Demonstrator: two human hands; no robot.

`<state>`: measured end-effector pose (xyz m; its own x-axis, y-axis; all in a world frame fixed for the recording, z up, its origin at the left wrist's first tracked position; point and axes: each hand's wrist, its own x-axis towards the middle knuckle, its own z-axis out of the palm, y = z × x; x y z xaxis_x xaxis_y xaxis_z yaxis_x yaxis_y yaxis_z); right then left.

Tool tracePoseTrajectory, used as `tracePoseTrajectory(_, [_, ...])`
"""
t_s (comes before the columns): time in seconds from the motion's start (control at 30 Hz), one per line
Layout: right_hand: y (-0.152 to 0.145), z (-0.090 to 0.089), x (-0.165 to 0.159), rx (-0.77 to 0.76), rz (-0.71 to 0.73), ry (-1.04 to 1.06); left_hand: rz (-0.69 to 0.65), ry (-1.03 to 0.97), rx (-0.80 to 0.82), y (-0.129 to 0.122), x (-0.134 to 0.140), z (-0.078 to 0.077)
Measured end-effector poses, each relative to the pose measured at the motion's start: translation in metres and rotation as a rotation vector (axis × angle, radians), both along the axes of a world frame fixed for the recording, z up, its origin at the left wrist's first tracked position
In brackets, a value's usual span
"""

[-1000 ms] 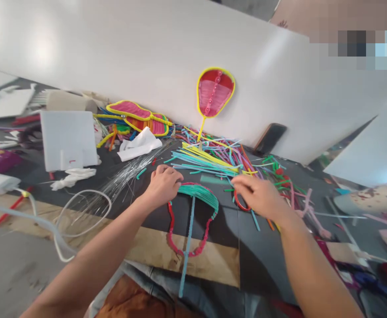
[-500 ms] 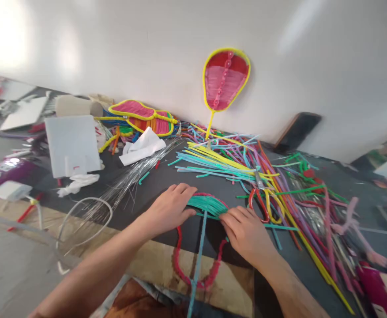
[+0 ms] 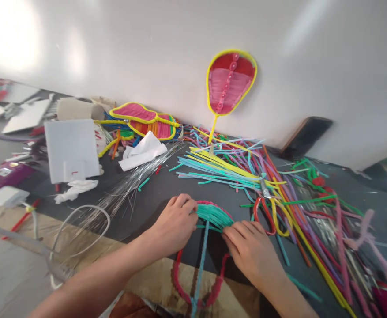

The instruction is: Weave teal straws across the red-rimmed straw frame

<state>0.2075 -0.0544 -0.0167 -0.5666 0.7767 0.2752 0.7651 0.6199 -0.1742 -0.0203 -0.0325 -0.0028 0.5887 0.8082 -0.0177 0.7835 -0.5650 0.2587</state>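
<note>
A red pipe-cleaner loop [image 3: 176, 282] lies at the table's front edge, with teal pipe cleaners [image 3: 216, 217] packed side by side across its top. A light-blue pipe-cleaner stem [image 3: 201, 265] runs down its middle. At the loop's upper left, my left hand [image 3: 179, 223] is closed, fingers pinching the edge where the teal strands meet it. Fingers of my right hand [image 3: 250, 245] close on the teal strands at the right edge; their tips are partly hidden. A loose teal pipe-cleaner end [image 3: 304, 287] shows beyond my right forearm.
Red-and-yellow-handled scissors [image 3: 265, 190] lie right of the loop among many coloured pipe cleaners [image 3: 219, 163]. A finished yellow-rimmed pink fan [image 3: 231, 81] leans on the white wall. Thin wires [image 3: 127, 172], crumpled white paper [image 3: 143, 150] and a dark phone-like slab [image 3: 306, 137] lie around.
The loose teal end right of my right hand has swung down toward the front. My left fingers have curled in more tightly at the loop's edge. The view has shifted slightly.
</note>
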Motion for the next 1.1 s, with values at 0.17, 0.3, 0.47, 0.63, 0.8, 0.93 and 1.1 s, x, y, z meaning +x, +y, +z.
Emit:
tracePoseTrajectory(0.17, [0.000,0.000,0.001,-0.062,0.007,-0.047,-0.022,0.060,0.037,-0.001,0.002,0.009])
tracePoseTrajectory(0.3, [0.000,0.003,0.004,-0.064,0.020,-0.080,-0.010,0.031,0.032,0.003,-0.001,0.013])
tracePoseTrajectory(0.47, [0.005,0.009,0.019,-0.087,-0.035,-0.111,-0.002,-0.089,0.078,0.014,-0.004,0.006])
tracePoseTrajectory(0.63, [0.012,0.008,0.031,-0.151,-0.126,-0.110,0.173,-0.139,0.065,0.019,-0.004,-0.001])
tracePoseTrajectory(0.8, [0.015,0.019,0.050,-0.280,-0.279,-0.118,0.413,-0.389,-0.066,0.019,-0.003,0.004])
tracePoseTrajectory(0.93, [0.019,0.035,0.079,-0.479,-0.409,0.098,0.464,-0.501,-0.033,0.020,-0.005,0.008])
tracePoseTrajectory(1.1, [0.023,0.034,0.089,-0.683,-0.358,0.691,0.448,-0.609,-0.083,0.024,-0.008,0.006])
